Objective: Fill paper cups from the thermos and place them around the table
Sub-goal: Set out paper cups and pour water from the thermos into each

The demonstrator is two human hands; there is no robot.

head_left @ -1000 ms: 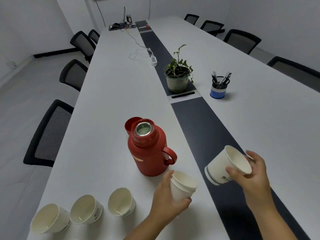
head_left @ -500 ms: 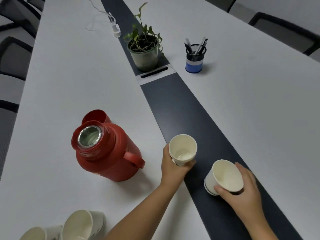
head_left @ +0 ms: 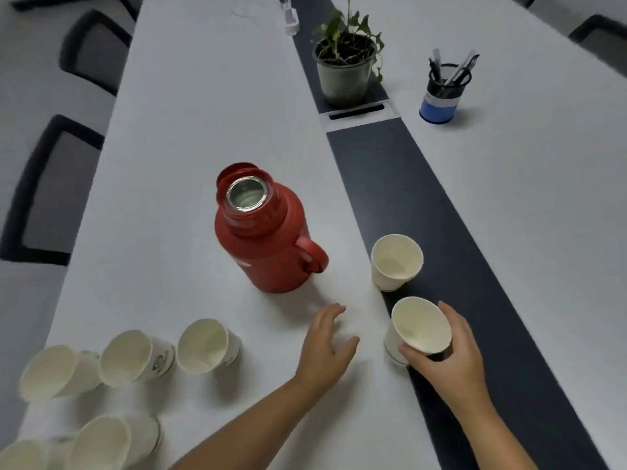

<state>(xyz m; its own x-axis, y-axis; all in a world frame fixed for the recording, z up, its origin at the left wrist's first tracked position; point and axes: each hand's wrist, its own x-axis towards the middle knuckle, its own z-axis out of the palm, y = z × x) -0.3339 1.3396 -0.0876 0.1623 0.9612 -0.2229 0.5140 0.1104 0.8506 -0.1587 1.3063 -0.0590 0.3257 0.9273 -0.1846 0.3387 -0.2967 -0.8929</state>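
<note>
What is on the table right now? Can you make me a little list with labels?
thermos: red thermos, upright, lid off
lid: red lid just behind the thermos
left hand: left hand open, holding nothing
right hand: right hand grips a tilted paper cup
free cup: second cup stands alone at the edge of the dark strip
other cups: spare cups grouped at near left
also there: potted plant, pen holder

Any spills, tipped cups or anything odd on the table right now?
No spill shows. The red thermos stands open, its lid off. The cup in the right hand is tilted, not yet flat on the table.
</note>
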